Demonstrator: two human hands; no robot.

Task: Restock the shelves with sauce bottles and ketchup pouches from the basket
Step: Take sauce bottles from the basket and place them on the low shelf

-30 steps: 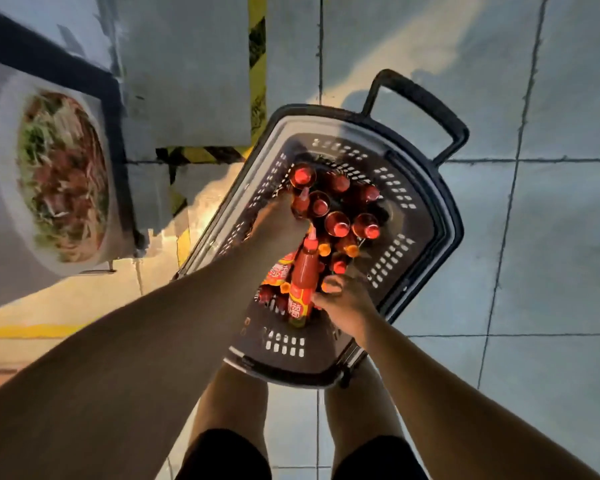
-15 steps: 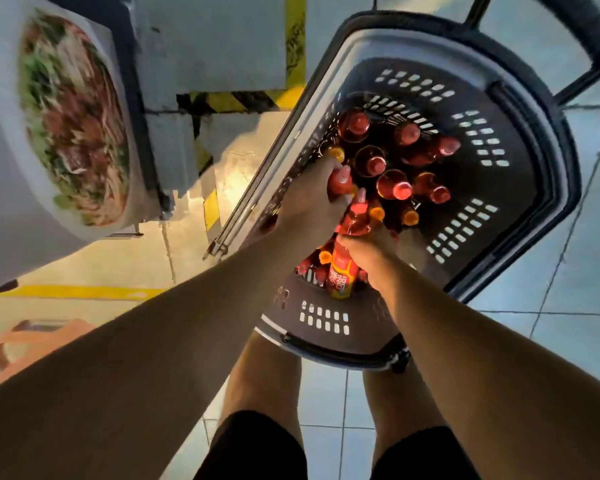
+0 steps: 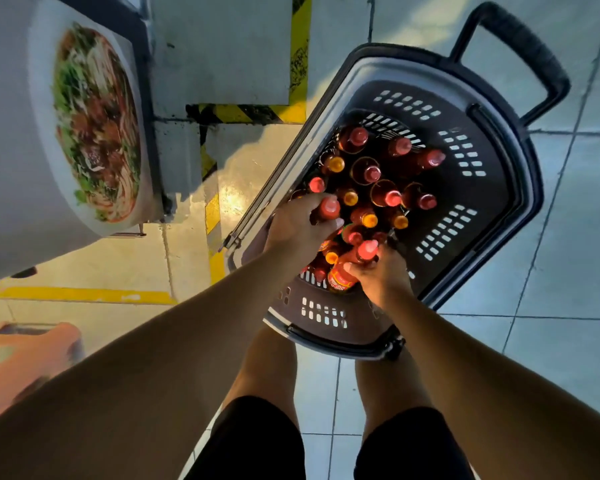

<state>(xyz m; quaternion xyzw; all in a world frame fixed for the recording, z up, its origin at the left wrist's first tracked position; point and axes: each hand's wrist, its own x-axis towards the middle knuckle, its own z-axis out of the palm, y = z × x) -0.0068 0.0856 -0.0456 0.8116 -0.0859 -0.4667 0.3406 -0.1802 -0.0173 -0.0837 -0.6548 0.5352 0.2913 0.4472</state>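
- The dark plastic basket [image 3: 492, 216] stands on the tiled floor [image 3: 568, 271], packed with upright sauce bottles [image 3: 385, 194].
- Left hand [image 3: 298, 225]: fingers curled round a red-capped bottle [image 3: 329, 207] at the basket's left side.
- Right hand [image 3: 383, 278]: fingers gripping a labelled bottle [image 3: 347, 271] by its neck, at the near end.

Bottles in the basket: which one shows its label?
The red-capped bottle gripped by the right hand; it tilts, showing its label, while others stand showing caps.
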